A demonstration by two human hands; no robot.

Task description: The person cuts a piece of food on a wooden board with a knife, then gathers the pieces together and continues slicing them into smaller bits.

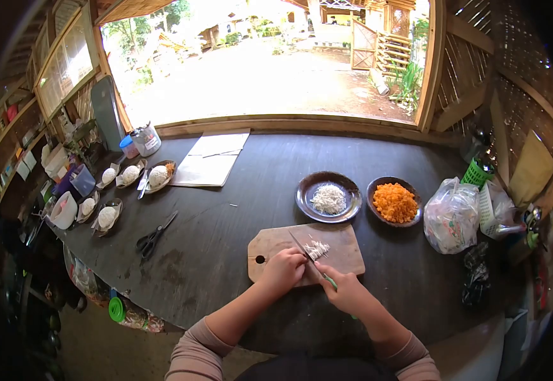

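My right hand [345,290] is closed around the green handle of a knife [300,244], whose blade slants up and left across a wooden cutting board [346,244]. Just left of the blade, my left hand [283,269] rests on the board with its fingers curled together; whatever they grip is hidden. Small white shreds [316,249] lie in a heap on the board, right of the blade. Behind the board stands a dark plate [302,202] with more white shreds [328,199]. Beside it, another dark plate [378,214] bears a mound of orange bits [395,202].
Black scissors [156,238] lie left of the board. Several small plates with white rice mounds [158,176] stand at the far left, near a large paper sheet [210,159]. A filled plastic bag [452,216] and a green basket [477,172] are at the right.
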